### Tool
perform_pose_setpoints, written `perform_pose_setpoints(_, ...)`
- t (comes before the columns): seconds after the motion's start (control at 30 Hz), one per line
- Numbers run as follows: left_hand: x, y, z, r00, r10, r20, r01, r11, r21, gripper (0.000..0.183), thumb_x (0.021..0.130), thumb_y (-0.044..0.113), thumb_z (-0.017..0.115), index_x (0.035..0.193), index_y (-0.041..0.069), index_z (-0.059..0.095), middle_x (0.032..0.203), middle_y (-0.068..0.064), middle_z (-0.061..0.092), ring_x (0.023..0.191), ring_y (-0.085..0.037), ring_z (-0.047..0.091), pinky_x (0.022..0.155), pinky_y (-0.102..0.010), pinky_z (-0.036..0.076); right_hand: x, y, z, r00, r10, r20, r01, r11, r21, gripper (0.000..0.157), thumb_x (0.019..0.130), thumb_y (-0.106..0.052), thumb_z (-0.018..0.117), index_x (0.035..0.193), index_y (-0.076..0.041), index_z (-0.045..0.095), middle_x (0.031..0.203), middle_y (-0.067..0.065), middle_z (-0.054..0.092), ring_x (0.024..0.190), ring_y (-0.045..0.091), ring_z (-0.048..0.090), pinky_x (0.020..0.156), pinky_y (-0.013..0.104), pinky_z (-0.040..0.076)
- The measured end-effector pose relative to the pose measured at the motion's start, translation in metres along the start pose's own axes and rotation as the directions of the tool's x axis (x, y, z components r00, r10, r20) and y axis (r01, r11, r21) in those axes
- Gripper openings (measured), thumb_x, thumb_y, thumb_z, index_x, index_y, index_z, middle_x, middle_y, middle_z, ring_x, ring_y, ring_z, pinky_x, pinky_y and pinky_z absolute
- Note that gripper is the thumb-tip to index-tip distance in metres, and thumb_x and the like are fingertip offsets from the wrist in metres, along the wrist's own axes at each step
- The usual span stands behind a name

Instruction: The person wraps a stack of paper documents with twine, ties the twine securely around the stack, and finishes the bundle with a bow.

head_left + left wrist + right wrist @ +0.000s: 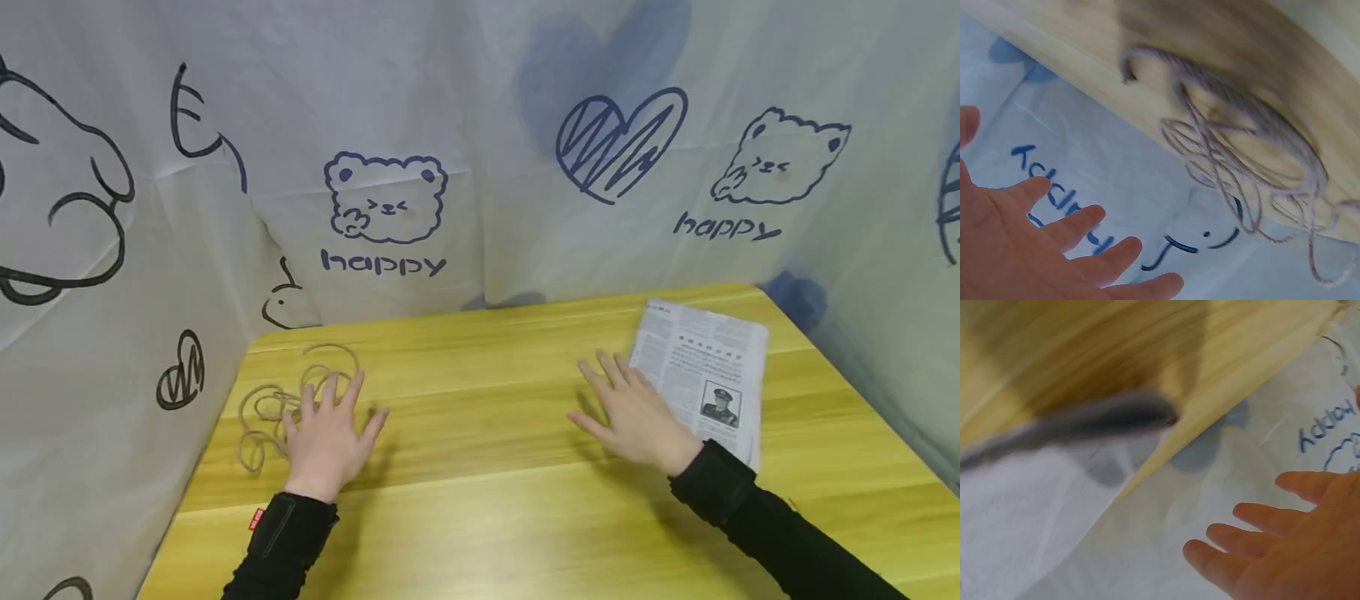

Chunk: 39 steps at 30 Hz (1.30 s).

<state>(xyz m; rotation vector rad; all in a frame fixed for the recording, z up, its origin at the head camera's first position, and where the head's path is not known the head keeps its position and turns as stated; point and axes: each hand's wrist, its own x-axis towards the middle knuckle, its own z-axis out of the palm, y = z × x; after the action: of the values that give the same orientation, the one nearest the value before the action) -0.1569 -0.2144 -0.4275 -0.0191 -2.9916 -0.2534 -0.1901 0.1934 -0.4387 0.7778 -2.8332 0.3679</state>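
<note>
My left hand (327, 446) hovers over the left side of the table with its fingers spread, holding nothing. Partly behind it lies a loosely coiled tan rope (258, 437), whose loops show more fully as a cord (1272, 131) in the left wrist view. My right hand (637, 417) is held above the table with straight, spread fingers and nothing in it. Beside and partly beneath that hand lies a folded newspaper (686, 350) with a printed portrait. In the right wrist view the fingers (1229, 550) stand apart, and the newspaper edge there is blurred.
The yellow wood-grain table (480, 517) spans the space below both hands. White cloth (502, 217) printed with bears, hearts and "happy" hangs behind the table and at both sides. The newspaper lies towards the table's right edge, the rope towards the left.
</note>
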Motion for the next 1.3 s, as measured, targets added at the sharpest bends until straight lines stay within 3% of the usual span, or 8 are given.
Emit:
perform_pose_setpoints(0.23, 0.01, -0.023, -0.008, 0.991, -0.096, 0.088, 0.099, 0.995, -0.029, 0.064, 0.099, 0.056, 0.028, 0.149, 0.015, 0.028, 0.149, -0.028, 0.021, 0.129, -0.06, 0.014, 0.089, -0.081, 0.016, 0.017, -0.03, 0.005, 0.996, -0.082, -0.027, 0.086, 0.905, 0.417, 0.057, 0.095, -0.032, 0.057, 0.142, -0.004, 0.039, 0.141, 0.019, 0.044, 0.125, 0.037, 0.044, 0.1, 0.051, 0.04)
perform_pose_setpoints(0.33, 0.014, -0.035, -0.01, 0.979, -0.147, 0.144, 0.152, 0.988, -0.022, 0.07, 0.098, 0.061, 0.021, 0.15, 0.015, 0.023, 0.148, -0.032, 0.017, 0.127, -0.064, 0.012, 0.085, -0.083, 0.017, 0.031, -0.047, 0.009, 0.996, -0.082, 0.022, 0.045, 0.735, 0.677, 0.048, 0.097, -0.024, 0.055, 0.139, -0.005, 0.043, 0.136, 0.015, 0.05, 0.12, 0.035, 0.05, 0.097, 0.046, 0.044)
perform_pose_setpoints(0.43, 0.017, -0.042, -0.007, 0.963, -0.177, 0.203, 0.185, 0.983, -0.019, 0.077, 0.094, 0.067, 0.015, 0.152, 0.016, 0.018, 0.147, -0.034, 0.015, 0.124, -0.066, 0.012, 0.084, -0.083, 0.018, 0.04, -0.063, 0.013, 0.992, -0.072, 0.103, -0.055, 0.488, 0.871, 0.042, 0.098, -0.017, 0.053, 0.135, -0.001, 0.045, 0.132, 0.023, 0.05, 0.116, 0.04, 0.051, 0.095, 0.046, 0.046)
perform_pose_setpoints(0.6, 0.02, -0.044, 0.005, 0.931, -0.173, 0.322, 0.197, 0.979, -0.043, 0.076, 0.096, 0.065, 0.019, 0.153, 0.014, 0.014, 0.147, -0.036, 0.012, 0.123, -0.067, 0.013, 0.087, -0.08, 0.019, 0.048, -0.081, 0.015, 0.956, -0.021, 0.294, -0.291, 0.085, 0.953, 0.042, 0.101, -0.015, 0.045, 0.137, 0.005, 0.039, 0.135, 0.031, 0.043, 0.12, 0.041, 0.048, 0.101, 0.049, 0.04)
perform_pose_setpoints(0.67, 0.021, -0.042, 0.009, 0.918, -0.163, 0.361, 0.194, 0.98, -0.053, 0.075, 0.097, 0.062, 0.021, 0.153, 0.012, 0.016, 0.147, -0.037, 0.011, 0.123, -0.067, 0.015, 0.089, -0.078, 0.02, 0.05, -0.083, 0.016, 0.939, 0.005, 0.345, -0.345, -0.011, 0.939, 0.042, 0.102, -0.016, 0.042, 0.138, 0.005, 0.037, 0.137, 0.03, 0.042, 0.121, 0.04, 0.048, 0.103, 0.05, 0.037)
perform_pose_setpoints(0.87, 0.021, -0.028, 0.02, 0.913, -0.115, 0.39, 0.148, 0.987, -0.056, 0.069, 0.099, 0.055, 0.03, 0.15, 0.008, 0.024, 0.147, -0.036, 0.016, 0.126, -0.063, 0.018, 0.094, -0.074, 0.023, 0.05, -0.077, 0.022, 0.916, 0.035, 0.4, -0.394, -0.102, 0.913, 0.043, 0.103, -0.011, 0.036, 0.14, 0.009, 0.03, 0.138, 0.032, 0.038, 0.121, 0.039, 0.047, 0.105, 0.051, 0.034)
perform_pose_setpoints(1.17, 0.017, 0.039, 0.037, 0.941, 0.094, 0.325, -0.075, 0.995, -0.068, 0.062, 0.099, 0.051, 0.04, 0.148, 0.014, 0.033, 0.15, -0.027, 0.025, 0.129, -0.056, 0.025, 0.099, -0.066, 0.03, 0.048, -0.052, 0.017, 0.908, 0.099, 0.406, -0.396, -0.11, 0.912, 0.043, 0.102, -0.007, 0.036, 0.141, 0.008, 0.028, 0.138, 0.031, 0.037, 0.122, 0.038, 0.046, 0.106, 0.05, 0.032)
perform_pose_setpoints(1.3, 0.009, 0.076, 0.044, 0.921, 0.239, 0.308, -0.213, 0.97, -0.116, 0.061, 0.097, 0.053, 0.042, 0.146, 0.017, 0.037, 0.15, -0.023, 0.028, 0.132, -0.052, 0.026, 0.1, -0.063, 0.032, 0.044, -0.041, 0.015, 0.909, 0.117, 0.399, -0.394, -0.067, 0.917, 0.045, 0.102, -0.009, 0.037, 0.141, 0.01, 0.026, 0.14, 0.034, 0.033, 0.125, 0.041, 0.042, 0.106, 0.05, 0.033)
